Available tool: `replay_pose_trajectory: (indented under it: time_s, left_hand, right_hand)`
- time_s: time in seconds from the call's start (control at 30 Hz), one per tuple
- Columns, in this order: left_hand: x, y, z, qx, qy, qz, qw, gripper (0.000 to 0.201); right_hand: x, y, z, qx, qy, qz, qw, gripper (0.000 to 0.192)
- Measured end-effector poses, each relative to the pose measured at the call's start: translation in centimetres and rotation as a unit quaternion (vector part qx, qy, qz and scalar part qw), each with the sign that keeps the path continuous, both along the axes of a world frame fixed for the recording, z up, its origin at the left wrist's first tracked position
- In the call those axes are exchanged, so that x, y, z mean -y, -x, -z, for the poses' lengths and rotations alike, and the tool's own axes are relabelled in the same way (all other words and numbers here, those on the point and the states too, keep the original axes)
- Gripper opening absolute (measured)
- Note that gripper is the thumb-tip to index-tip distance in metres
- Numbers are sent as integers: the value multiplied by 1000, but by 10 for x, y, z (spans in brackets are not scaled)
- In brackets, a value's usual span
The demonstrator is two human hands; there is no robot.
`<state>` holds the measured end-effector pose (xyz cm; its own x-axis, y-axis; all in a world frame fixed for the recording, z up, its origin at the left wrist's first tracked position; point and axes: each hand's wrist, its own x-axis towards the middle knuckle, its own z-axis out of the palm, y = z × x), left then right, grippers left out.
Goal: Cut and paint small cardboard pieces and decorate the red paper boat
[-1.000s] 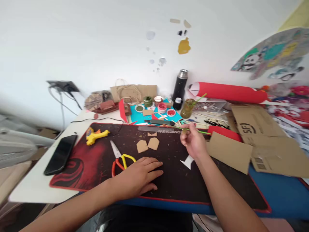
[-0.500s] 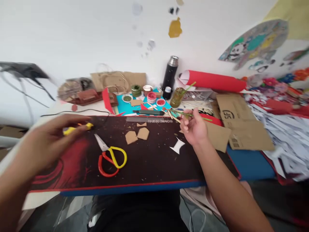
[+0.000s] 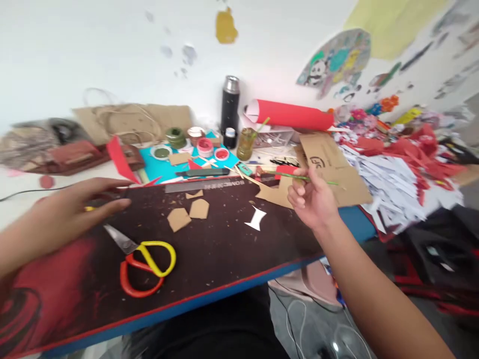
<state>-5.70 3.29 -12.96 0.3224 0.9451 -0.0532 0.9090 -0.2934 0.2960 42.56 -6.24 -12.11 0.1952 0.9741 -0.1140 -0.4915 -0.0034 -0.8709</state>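
Nearest, I see yellow-and-red-handled scissors (image 3: pixel 144 262) lying on the dark red-edged desk mat (image 3: pixel 224 259). Farther left, my left hand (image 3: pixel 63 217) hovers with fingers spread above a yellow tool (image 3: pixel 89 208). Farther right, my right hand (image 3: pixel 314 199) pinches a thin green stick (image 3: pixel 318 179) over brown cardboard pieces (image 3: pixel 329 164).

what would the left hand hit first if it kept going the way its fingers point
Probably the dark cutter beyond the grey ruler, on the mat's far side; the left hand points right and slightly away, though depth is unclear.
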Motion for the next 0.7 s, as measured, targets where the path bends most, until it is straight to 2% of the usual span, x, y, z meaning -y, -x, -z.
replay_pose_trajectory:
  time_s: [0.07,0.13,0.27,0.37,0.5,0.7]
  left_hand:
    - [-17,-13,5,15,14,23,1000,82]
    - [-33,-24,14,5,14,48,999,81]
    - [-50,-39,33,-23,23,95,995,63]
    - [-57,-45,42,-31,40,137,989,51]
    - [-67,-55,47,-26,46,157,986,45]
    - [-90,-71,46,-58,95,145,983,45]
  right_hand:
    - [-11,12,9,-17,-4,-18,1000,34]
    - [-22,26,16,-29,-11,-37,999,36]
    - [-40,51,26,-44,-13,-66,997,38]
    - [-50,57,36,-57,-4,-72,996,41]
    - [-65,54,44,-66,-4,-60,996,38]
    - [-87,53,43,-61,12,-63,996,37]
